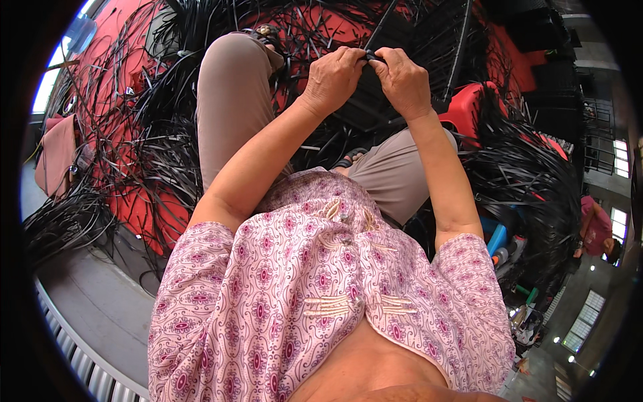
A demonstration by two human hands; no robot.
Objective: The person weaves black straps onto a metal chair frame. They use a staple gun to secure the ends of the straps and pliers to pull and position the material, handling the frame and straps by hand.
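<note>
Both my hands meet in front of me, above my knees, at a small black strip (370,56) that looks curled or looped. My left hand (333,79) pinches it from the left, its fingers closed. From the right, my right hand (404,82) pinches the same strip between thumb and fingers. Most of the strip is hidden by my fingertips. Just beyond and below my hands lies a black woven frame or panel (429,40) with long straight edges.
Black flat strips (167,154) lie tangled over red sheeting (120,40) on the left. A thick bundle of strips (522,181) hangs over a red plastic piece (462,110) at right. Beyond are a blue object (496,238) and another person (595,228).
</note>
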